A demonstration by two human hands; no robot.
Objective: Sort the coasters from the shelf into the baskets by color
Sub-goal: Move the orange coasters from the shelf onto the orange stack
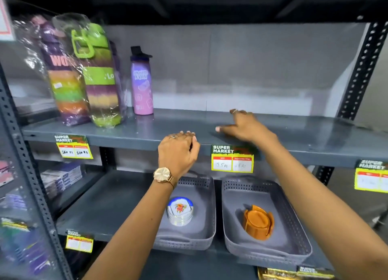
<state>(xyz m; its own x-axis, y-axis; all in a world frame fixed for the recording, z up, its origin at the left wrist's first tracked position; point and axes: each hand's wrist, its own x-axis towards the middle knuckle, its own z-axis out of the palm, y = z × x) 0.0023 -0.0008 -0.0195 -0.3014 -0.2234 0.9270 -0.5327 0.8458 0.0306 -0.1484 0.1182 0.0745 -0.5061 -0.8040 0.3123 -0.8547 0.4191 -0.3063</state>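
Observation:
Two grey baskets stand side by side on the lower shelf. The left basket (206,214) holds a stack of white coasters with a blue rim and a flower print (180,211). The right basket (291,221) holds a stack of orange coasters in an orange holder (258,222). My left hand (178,151) rests curled at the front edge of the upper shelf (130,130), with nothing visible in it. My right hand (244,125) lies flat on that shelf with spread fingers, empty. No loose coaster shows on the upper shelf.
Wrapped colourful bottles (84,76) and a purple bottle (141,82) stand at the upper shelf's left end. Yellow price tags (232,160) hang on the shelf edges. Black perforated uprights (361,69) frame the rack. Packaged goods (60,176) lie at the lower left.

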